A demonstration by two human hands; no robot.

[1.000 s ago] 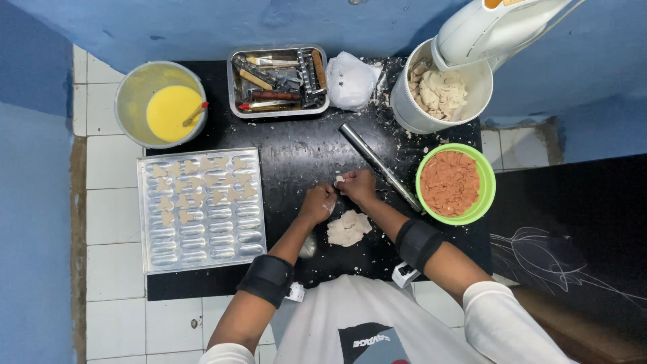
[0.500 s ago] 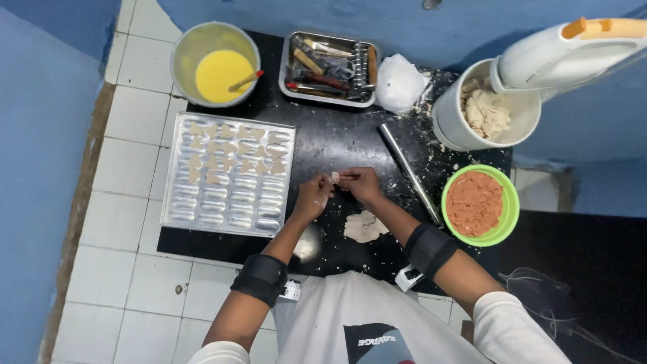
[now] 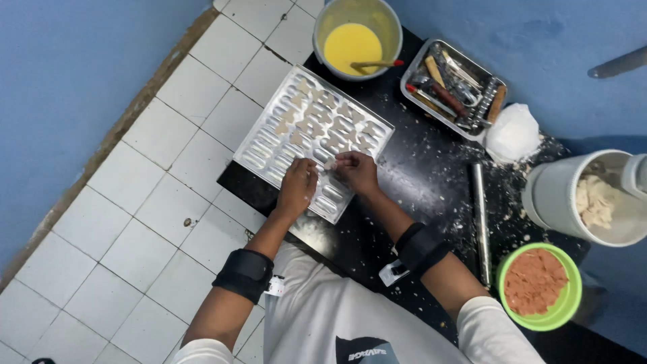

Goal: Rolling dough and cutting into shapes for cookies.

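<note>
My left hand [image 3: 297, 187] and my right hand [image 3: 357, 172] are over the near edge of a metal mould tray [image 3: 269, 145], which has rows of small hollows, many filled with pale dough pieces. Together the fingers pinch a small pale piece of dough [image 3: 330, 164] just above the tray. Both forearms wear black wrist bands. The tray rests on a black floury board [image 3: 418, 182] that lies on a white tiled floor.
Behind the tray stands a bowl of yellow liquid [image 3: 353, 44] with a brush in it. A metal box of tools [image 3: 453, 86], a white bag [image 3: 512, 133], a metal rolling pin [image 3: 480, 219], a white bucket of dough [image 3: 593, 200] and a green bowl of reddish filling [image 3: 537, 282] are to the right.
Both hands have moved left from the dough lump on the board to the mould tray, carrying a small piece. The view has swung left.
</note>
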